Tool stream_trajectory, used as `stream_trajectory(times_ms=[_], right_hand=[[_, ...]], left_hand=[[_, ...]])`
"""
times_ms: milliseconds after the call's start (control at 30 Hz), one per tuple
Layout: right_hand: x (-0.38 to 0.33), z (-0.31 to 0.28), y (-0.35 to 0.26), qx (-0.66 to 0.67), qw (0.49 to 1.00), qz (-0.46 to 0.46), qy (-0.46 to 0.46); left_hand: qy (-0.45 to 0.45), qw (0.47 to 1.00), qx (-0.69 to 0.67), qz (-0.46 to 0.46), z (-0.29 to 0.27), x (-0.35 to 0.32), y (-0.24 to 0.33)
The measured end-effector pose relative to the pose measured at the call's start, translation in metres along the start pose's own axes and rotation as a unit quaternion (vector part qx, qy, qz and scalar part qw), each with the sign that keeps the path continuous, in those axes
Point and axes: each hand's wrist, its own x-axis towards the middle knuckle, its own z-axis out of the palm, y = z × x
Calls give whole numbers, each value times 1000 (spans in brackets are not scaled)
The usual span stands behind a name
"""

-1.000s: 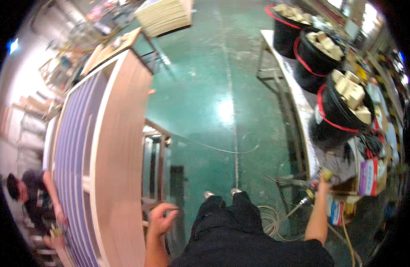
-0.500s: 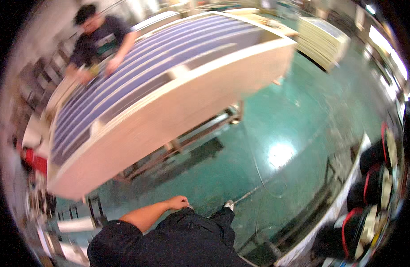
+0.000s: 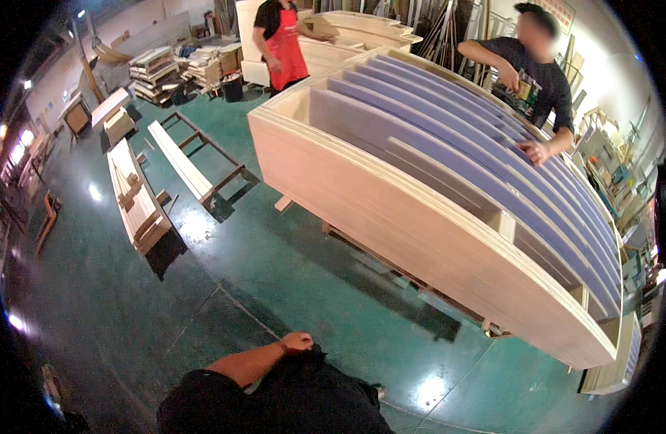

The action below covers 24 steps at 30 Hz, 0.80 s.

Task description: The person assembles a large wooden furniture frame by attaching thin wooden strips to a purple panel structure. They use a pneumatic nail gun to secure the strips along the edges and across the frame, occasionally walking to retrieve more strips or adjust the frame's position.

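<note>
Since half a second ago our view has swung to the left, so the big wooden frame (image 3: 405, 235) now slants across the picture the other way, and the co-worker in a dark shirt (image 3: 539, 79) has gone from upper left to upper right. The frame sits ahead and to our right on a low support (image 3: 492, 329), open face up — its long axis runs from upper left down to lower right, with the blue-grey slats (image 3: 347, 119) lying along it. Our left hand (image 3: 298, 342) is at our dark clothing (image 3: 304, 398), well apart from the frame; its fingers seem curled inward, but it is small and blurred, and we cannot tell whether they pinch anything. Our right hand is out of view. Across the frame, the co-worker reaches one hand (image 3: 537, 150) to the slats — beyond the left end stands a person in a red apron (image 3: 283, 50).
</note>
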Motion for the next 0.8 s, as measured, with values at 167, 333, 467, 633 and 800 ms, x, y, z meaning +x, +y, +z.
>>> stream_trajectory(times_ms=[167, 333, 467, 633, 800], right_hand=[[40, 26, -50, -205, 970, -99, -80], [123, 88, -148, -429, 776, -435, -153], [153, 176, -316, -502, 718, -430, -217], [148, 301, -512, -294, 873, -291, -259], [76, 407, -689, -252, 827, -316, -392]], left_hand=[[17, 980, 61, -187, -132, -34, -75], [69, 976, -34, -205, -213, -39, -68], [79, 974, -77, -200, -256, -22, -45], [106, 961, -103, -232, -321, -42, -56], [324, 818, -347, -326, -356, -145, -158]])
